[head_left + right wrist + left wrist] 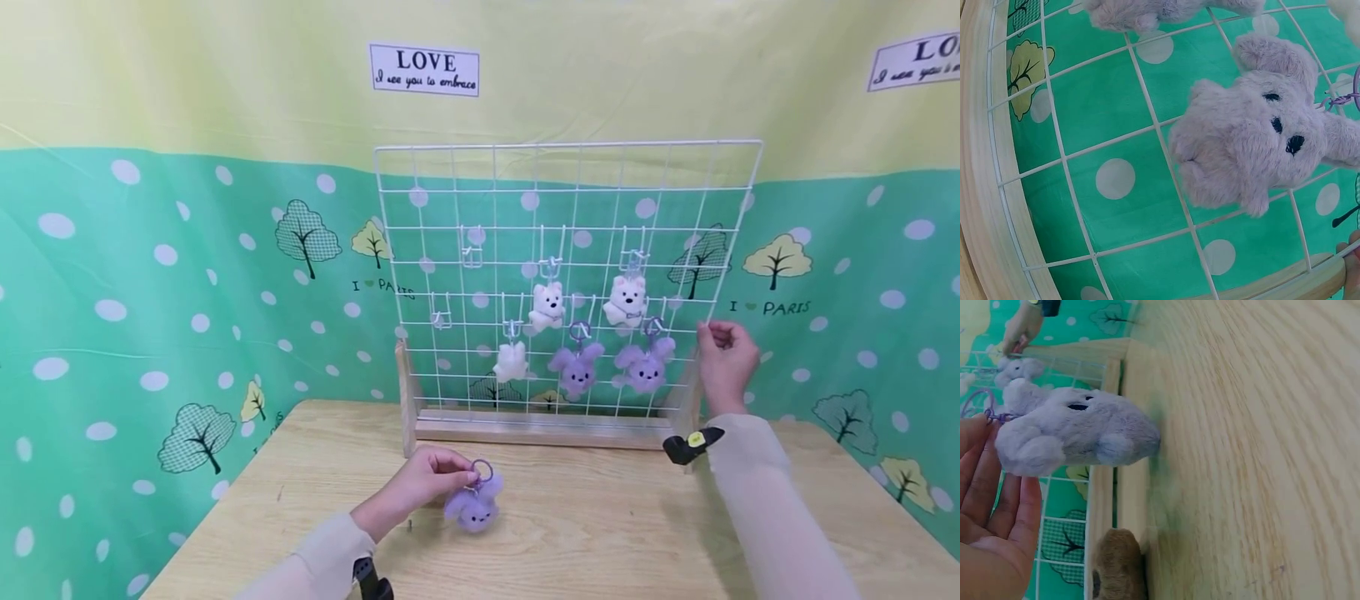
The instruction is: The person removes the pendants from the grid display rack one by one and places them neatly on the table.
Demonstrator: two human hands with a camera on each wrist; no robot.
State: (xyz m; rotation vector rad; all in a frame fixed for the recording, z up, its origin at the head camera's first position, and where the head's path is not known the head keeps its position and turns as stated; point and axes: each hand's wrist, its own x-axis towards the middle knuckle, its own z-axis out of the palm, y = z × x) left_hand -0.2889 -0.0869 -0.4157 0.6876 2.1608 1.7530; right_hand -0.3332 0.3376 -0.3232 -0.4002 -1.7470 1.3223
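Observation:
Over the table's front middle, my left hand (427, 483) pinches a purple plush bunny keychain (477, 508) near its purple ring. In the left wrist view the plush (1085, 428) hangs from that ring, its long ears toward my fingers. My right hand (726, 358) grips the right edge of the white wire grid rack (567, 146), with fingers curled at the frame just above its wooden side post. Two purple bunny keychains hang on the lower row of hooks, one of them nearest my right hand (647, 367). Beside them hangs a white plush keychain (512, 362).
Two white bear keychains (626, 302) hang on the upper hooks. Bare hooks (472, 257) show at the rack's left. A wooden base bar (543, 429) runs along the rack's bottom on the wooden table (585, 533). Behind stands a green and yellow printed curtain (150, 275).

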